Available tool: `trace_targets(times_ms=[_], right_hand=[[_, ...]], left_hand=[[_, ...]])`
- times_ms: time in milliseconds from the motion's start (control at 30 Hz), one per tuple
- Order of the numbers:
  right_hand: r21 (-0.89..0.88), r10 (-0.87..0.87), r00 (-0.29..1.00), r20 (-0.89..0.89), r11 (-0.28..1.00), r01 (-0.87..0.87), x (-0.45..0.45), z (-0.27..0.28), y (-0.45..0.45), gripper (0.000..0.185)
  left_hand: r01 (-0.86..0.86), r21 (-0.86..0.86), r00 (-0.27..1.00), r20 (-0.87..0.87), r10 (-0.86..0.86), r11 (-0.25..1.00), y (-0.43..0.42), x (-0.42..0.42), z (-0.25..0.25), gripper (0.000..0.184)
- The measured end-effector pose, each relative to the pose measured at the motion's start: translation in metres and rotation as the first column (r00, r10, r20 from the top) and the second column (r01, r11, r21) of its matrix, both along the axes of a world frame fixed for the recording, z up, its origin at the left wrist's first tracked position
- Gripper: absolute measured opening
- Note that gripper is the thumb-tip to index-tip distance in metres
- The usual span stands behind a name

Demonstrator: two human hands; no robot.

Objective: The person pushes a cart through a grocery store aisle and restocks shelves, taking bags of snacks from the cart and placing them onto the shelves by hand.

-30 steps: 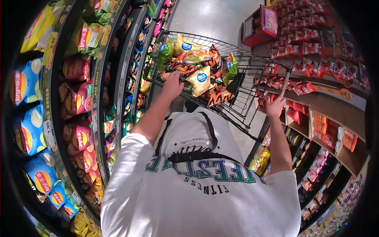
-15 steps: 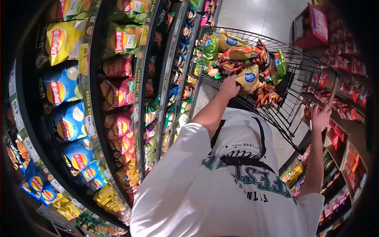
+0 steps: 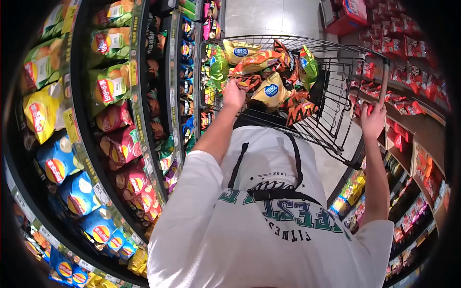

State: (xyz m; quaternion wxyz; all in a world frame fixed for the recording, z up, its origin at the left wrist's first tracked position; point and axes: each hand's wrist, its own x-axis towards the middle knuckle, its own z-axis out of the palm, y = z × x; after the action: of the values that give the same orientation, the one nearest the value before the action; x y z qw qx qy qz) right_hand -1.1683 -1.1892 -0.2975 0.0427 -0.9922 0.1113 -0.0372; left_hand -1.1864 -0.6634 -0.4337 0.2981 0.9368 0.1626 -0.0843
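A black wire shopping cart [image 3: 331,72] stands in front of me, its basket holding several snack bags. My left hand [image 3: 234,95] reaches over the cart's near side, fingers curled on an orange-and-dark striped chip bag [image 3: 249,82]; the fingertips are partly hidden. Right of it lies a gold chip bag [image 3: 272,91], and behind it another gold bag [image 3: 240,51]. Green bags [image 3: 308,67] stand at both ends of the pile. On the right, my right hand [image 3: 373,120] is wrapped round the cart's handle [image 3: 385,79].
Shelves on the left carry yellow, blue, green and red chip bags [image 3: 56,161] behind price strips [image 3: 72,127]. Red snack packets [image 3: 408,106] fill the racks on the right. A red box [image 3: 345,17] stands beyond the cart, next to the pale floor [image 3: 269,19].
My left hand has moved from beside the gold bag to the striped bag farther left in the cart. My right hand stays on the handle. The shelves and cart have shifted left in view.
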Motion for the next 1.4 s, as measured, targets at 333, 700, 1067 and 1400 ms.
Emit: trace_targets(times_ms=[333,700,1067,1400], right_hand=[[-0.019,-0.048,0.997,-0.055,0.999,0.047,0.006,0.0,0.004,0.033],[-0.01,-0.051,0.996,-0.073,0.999,0.05,0.01,0.002,0.006,0.03],[-0.06,-0.066,0.993,-0.094,0.996,0.06,0.02,0.003,0.009,0.034],[-0.077,-0.017,0.999,-0.044,0.997,0.013,0.028,-0.006,0.01,0.035]], left_hand=[[0.414,0.138,0.882,-0.305,-0.359,0.9,0.011,0.038,0.018,0.041],[0.214,-0.293,0.965,-0.083,-0.248,0.932,-0.015,-0.009,-0.002,0.059],[0.432,-0.009,0.902,0.024,-0.432,0.902,-0.058,-0.037,0.042,0.044],[0.135,-0.115,0.965,-0.208,-0.157,0.984,-0.096,-0.027,0.027,0.093]])
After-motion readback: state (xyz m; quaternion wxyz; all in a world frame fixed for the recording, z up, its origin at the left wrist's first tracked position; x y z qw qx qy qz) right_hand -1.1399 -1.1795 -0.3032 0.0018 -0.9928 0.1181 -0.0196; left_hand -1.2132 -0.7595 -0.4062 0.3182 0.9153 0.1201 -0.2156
